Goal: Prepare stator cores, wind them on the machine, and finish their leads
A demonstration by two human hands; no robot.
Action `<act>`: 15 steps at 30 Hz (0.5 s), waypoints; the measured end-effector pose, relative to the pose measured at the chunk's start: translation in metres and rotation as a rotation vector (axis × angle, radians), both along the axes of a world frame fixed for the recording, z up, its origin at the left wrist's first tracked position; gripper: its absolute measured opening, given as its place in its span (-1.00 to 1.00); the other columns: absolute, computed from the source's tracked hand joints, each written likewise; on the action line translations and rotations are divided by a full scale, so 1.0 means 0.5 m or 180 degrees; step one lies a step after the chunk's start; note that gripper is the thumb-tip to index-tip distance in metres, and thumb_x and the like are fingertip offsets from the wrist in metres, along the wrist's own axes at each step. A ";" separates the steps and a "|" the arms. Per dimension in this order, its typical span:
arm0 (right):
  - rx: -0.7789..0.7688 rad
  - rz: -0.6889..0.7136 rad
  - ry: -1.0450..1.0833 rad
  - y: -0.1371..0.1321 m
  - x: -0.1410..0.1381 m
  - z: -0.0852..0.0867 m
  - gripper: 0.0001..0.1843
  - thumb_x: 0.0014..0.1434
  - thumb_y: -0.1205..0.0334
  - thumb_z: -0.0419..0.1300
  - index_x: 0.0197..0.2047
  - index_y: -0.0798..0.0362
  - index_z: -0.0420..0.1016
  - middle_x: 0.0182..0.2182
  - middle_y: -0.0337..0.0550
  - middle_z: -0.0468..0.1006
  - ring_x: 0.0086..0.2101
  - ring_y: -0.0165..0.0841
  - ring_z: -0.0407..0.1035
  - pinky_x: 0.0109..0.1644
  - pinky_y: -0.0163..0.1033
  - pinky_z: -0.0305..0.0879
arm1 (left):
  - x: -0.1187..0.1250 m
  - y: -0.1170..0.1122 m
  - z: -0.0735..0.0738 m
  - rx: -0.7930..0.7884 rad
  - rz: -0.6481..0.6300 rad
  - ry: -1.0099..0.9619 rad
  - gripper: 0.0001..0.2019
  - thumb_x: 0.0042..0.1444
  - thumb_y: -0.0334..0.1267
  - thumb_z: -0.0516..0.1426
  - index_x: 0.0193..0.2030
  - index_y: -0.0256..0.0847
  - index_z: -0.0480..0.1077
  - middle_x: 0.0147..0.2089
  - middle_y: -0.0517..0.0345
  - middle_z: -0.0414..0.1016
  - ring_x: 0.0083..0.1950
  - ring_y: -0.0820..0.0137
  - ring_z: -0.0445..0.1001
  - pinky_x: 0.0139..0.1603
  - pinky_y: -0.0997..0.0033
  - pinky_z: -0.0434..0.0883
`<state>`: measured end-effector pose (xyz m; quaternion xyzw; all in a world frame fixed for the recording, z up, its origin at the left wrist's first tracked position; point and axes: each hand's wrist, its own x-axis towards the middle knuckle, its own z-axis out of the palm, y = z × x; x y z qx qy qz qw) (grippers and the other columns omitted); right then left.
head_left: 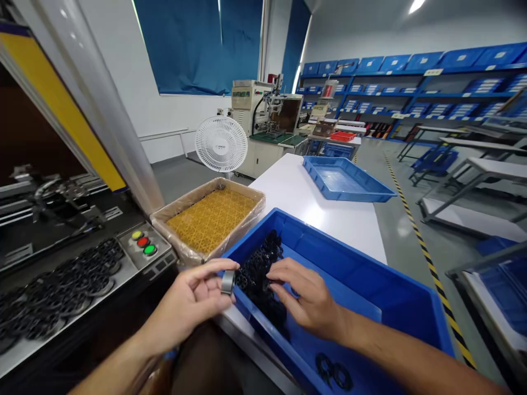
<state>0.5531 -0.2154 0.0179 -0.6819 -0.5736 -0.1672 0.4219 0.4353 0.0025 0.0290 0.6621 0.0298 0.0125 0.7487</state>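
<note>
My left hand (193, 300) pinches a small grey metal ring (228, 282) between thumb and fingers, just outside the near left corner of a large blue bin (370, 285). Inside the bin lies a heap of small black ring parts (259, 269). My right hand (303, 299) reaches into that heap, fingers curled down onto the black parts; whether it has hold of one is hidden. Two loose black rings (334, 374) lie on the bin's floor near my right forearm.
A cardboard box with a yellow grid tray (211, 218) stands behind the bin. To the left is a machine with coloured buttons (143, 242) and rows of black rings (61, 282). A shallow blue tray (346, 180) and a white fan (221, 144) sit farther back.
</note>
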 end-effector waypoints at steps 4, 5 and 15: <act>0.0065 0.0474 0.0158 0.023 -0.106 0.051 -0.78 0.17 0.48 0.17 -0.10 0.14 0.46 -0.28 -0.03 0.50 -0.25 -0.34 0.40 -0.22 -0.22 0.43 | -0.099 -0.067 -0.034 -0.0764 0.0225 -0.0016 -0.48 -0.25 -0.45 0.43 -0.06 -0.14 0.54 -0.32 0.18 0.65 -0.35 0.46 0.58 -0.32 0.58 0.50; 0.0069 0.0553 0.0156 0.026 -0.125 0.055 -0.78 0.18 0.47 0.17 -0.09 0.13 0.46 -0.28 -0.03 0.50 -0.26 -0.34 0.40 -0.22 -0.21 0.43 | -0.114 -0.077 -0.037 -0.0799 0.0267 -0.0046 -0.49 -0.26 -0.47 0.43 -0.08 -0.15 0.55 -0.34 0.18 0.65 -0.34 0.45 0.60 -0.31 0.58 0.51; 0.0272 0.0984 -0.0210 0.020 -0.185 0.024 -0.49 0.03 0.49 0.18 0.09 0.21 0.34 -0.19 0.09 0.47 -0.17 -0.22 0.40 -0.16 -0.07 0.46 | -0.191 -0.121 -0.049 -0.0700 0.0607 -0.0586 -0.55 -0.14 -0.52 0.38 -0.07 -0.12 0.56 -0.20 0.16 0.69 -0.20 0.40 0.65 -0.14 0.60 0.54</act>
